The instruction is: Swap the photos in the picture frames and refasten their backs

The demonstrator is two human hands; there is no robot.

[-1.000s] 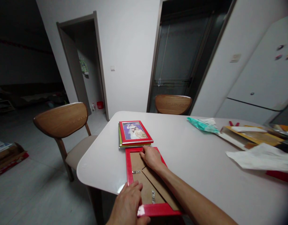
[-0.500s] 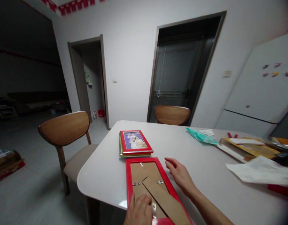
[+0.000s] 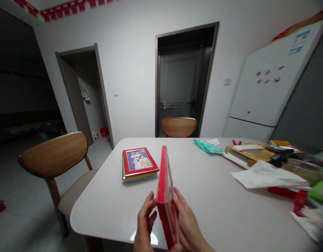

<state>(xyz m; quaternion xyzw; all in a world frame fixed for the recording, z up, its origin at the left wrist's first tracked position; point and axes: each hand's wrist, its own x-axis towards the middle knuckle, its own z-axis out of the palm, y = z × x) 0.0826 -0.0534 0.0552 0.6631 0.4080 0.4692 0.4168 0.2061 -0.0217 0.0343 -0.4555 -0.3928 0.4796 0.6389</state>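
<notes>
- Swings the frame up on edge, after lying back side up on the table half a second ago.
- Comes away from the stack too, now with a gap between.
- Turns the view rightward, bringing in more of the fridge.
- Grips the frame in the right hand, with fingers along its right side.
- Holds the left hand half open, curled just beside the frame's left side; hard to tell, at this angle, about any contact.
- Stands tall and narrow at the near part of the table, red edge foremost, right of the stack.
- Lies face up on top of the stack: a photo in a red border, above lime and silver edges.
- Sits toward the table's far edge: a teal packet.
- Spreads farther right: a yellow envelope, then white paper partly over something red.
- Stands left of the table: a wooden chair; beyond the far edge, another chair.
- Shows on the fridge door: several small magnets.
- Rests on the floor inside the left doorway: a red bucket.
</notes>
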